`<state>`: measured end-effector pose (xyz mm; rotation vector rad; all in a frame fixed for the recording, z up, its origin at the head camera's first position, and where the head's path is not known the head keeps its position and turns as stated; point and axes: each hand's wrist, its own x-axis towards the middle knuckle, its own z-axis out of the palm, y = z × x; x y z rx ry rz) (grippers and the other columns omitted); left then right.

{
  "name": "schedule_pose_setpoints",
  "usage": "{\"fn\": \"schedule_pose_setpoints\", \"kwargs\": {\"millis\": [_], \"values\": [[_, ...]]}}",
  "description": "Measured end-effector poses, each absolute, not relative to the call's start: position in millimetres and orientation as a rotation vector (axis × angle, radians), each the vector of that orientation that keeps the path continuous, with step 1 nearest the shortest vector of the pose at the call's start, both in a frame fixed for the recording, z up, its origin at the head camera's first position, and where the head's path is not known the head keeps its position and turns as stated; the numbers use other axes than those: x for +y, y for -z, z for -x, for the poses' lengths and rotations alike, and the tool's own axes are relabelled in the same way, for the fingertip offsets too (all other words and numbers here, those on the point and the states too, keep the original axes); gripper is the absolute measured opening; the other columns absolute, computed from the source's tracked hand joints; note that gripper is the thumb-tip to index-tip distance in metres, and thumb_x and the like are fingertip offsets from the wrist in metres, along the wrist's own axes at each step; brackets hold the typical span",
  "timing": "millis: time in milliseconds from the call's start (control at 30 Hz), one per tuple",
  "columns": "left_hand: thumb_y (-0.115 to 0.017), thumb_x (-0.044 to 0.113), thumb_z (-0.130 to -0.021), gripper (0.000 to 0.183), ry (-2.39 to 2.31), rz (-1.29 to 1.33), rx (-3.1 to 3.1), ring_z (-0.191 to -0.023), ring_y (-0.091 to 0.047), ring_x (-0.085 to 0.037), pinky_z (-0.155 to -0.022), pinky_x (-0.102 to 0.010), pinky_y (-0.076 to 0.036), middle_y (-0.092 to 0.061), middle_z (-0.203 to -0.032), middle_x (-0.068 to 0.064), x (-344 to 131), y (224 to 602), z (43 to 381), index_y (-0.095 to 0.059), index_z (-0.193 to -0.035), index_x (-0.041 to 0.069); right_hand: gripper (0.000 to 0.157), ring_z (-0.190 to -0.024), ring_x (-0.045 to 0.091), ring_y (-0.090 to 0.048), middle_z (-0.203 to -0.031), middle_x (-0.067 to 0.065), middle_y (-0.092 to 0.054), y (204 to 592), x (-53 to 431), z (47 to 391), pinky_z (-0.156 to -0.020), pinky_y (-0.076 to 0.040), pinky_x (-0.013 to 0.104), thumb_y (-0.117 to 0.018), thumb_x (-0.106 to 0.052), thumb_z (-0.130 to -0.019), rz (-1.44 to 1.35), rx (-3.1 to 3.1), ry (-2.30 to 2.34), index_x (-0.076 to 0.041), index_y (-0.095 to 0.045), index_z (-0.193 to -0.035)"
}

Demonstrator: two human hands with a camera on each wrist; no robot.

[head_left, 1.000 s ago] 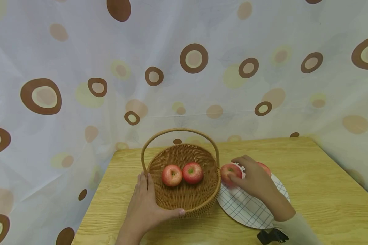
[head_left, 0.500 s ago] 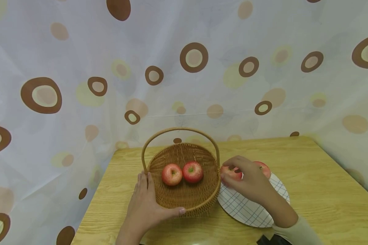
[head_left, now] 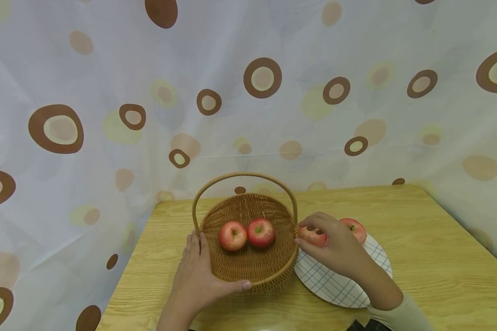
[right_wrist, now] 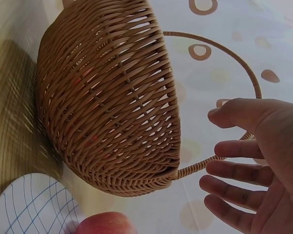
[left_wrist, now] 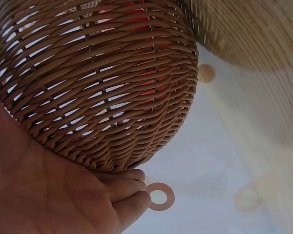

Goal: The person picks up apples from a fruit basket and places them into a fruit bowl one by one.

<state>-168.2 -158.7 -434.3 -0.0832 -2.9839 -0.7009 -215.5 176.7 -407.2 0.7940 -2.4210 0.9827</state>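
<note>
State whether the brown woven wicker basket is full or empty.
Partly filled: the basket holds two round red apples, with bare wicker around them.

Shows a yellow wood-grained counter (head_left: 443,257), stretching back to a straight far edge and running forward past the bottom of the head view. Bears, towards the left, a brown wicker basket (head_left: 240,266), standing upright with an arched handle (head_left: 244,174) raised. Carries, just to the right, a round white plate (head_left: 335,287) patterned with thin blue crossing lines, lying flat and partly covered. Leaves unclear any contact between basket and plate. Takes a dark shadow (right_wrist: 17,83) beside the basket.
</note>
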Motion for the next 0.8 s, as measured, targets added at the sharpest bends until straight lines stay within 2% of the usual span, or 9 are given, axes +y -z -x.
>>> {"fn": "schedule_pose_setpoints", "kwargs": {"millis": [267,500,800], "values": [[-0.070,0.101,-0.056,0.166,0.694,0.077,-2.983,-0.165,0.002,-0.044,-0.131,-0.062,-0.021,0.004,-0.175,-0.030,-158.7,435.0,168.5,-0.009,-0.166,-0.008,0.025,-0.104,0.007,-0.067,-0.117,-0.004,-0.075,404.7,174.1,212.1,-0.083,-0.061,0.033,-0.088,-0.020,-0.090,-0.807,-2.411,-0.988,-0.016,-0.077,-0.112],[-0.069,0.102,-0.056,0.166,0.709,0.072,-3.000,-0.165,0.004,-0.042,-0.131,-0.062,-0.020,0.006,-0.175,-0.029,-158.8,434.0,168.6,-0.008,-0.166,-0.007,0.028,-0.101,0.003,-0.065,-0.118,-0.017,-0.070,407.6,167.0,210.4,-0.085,-0.060,0.032,-0.088,-0.024,-0.089,-0.824,-2.423,-0.986,-0.028,-0.075,-0.115],[-0.070,0.101,-0.058,0.165,0.695,0.078,-2.994,-0.164,0.003,-0.044,-0.130,-0.063,-0.021,0.005,-0.175,-0.030,-159.0,436.0,168.4,-0.008,-0.166,-0.007,0.030,-0.099,0.007,-0.067,-0.116,-0.017,-0.069,402.7,160.9,210.2,-0.084,-0.060,0.032,-0.088,-0.024,-0.089,-0.861,-2.433,-0.969,-0.027,-0.075,-0.117]]}}
